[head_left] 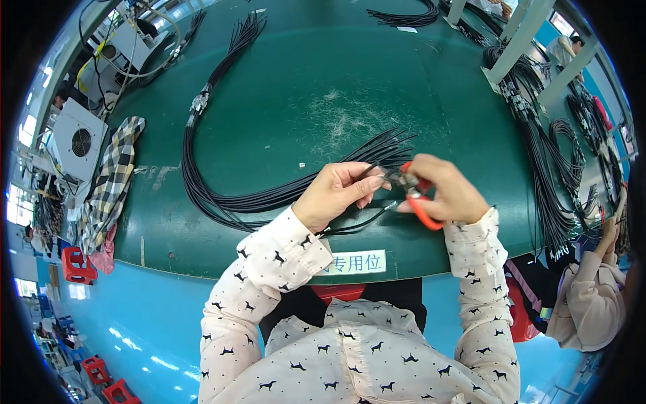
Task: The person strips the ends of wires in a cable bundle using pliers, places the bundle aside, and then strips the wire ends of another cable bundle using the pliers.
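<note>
Over the near part of the green table (pixel 282 87), my left hand (pixel 336 192) is closed, pinching the end of a black cable (pixel 371 170) between thumb and fingers. My right hand (pixel 449 188) grips small cutting pliers (pixel 425 211) with red-orange handles, their metal jaws at that cable end, close to my left fingertips. Whether the jaws touch the cable I cannot tell. Another black cable end (pixel 385 210) with a pale tip lies just below the pliers. Behind my left hand, a long bundle of black cables (pixel 232 200) curves away to the far left.
Fine pale strands (pixel 346 118) are scattered mid-table. More cable bundles (pixel 538 161) hang at the right by white posts (pixel 521 50). At left are a checked cloth (pixel 114 168) and a white machine with a fan (pixel 81 141). A person (pixel 595 296) sits at the right.
</note>
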A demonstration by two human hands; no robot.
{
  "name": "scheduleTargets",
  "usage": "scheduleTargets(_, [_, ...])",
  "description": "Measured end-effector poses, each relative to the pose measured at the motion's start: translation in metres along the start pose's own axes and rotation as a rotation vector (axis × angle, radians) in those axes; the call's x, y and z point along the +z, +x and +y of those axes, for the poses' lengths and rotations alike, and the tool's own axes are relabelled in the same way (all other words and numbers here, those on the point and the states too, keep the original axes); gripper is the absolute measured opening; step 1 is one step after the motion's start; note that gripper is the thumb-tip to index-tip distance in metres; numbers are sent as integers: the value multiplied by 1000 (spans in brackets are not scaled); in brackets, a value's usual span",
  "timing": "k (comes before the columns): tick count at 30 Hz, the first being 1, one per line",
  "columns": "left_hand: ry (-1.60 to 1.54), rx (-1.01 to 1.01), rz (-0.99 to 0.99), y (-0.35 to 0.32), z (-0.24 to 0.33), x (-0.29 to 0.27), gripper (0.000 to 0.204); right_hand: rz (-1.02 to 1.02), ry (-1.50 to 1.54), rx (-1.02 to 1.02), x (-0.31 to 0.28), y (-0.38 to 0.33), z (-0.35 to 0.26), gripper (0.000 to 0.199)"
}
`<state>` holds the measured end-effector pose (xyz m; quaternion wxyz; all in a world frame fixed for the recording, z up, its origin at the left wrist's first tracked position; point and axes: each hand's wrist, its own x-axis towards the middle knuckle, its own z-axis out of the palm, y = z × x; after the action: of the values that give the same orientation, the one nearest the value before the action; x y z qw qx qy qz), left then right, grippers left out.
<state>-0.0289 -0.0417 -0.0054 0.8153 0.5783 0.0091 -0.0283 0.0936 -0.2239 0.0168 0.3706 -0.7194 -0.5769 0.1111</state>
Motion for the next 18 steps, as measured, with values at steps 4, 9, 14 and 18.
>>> scheduleTargets(4, [44,20,40,3,2,6,19,80,111,142,-15,-4,7,22])
scheduleTargets(9, [-59,-134,-14,3,-1,10,18,246,712,279,16,9,3,21])
scheduleTargets(14, [-134,-212,-14,5,1,9,18,188,783,283,20,13,-3,20])
scheduleTargets(18, [-143,-215,-46,4,2,10,18,239,713,258,23,12,-4,15])
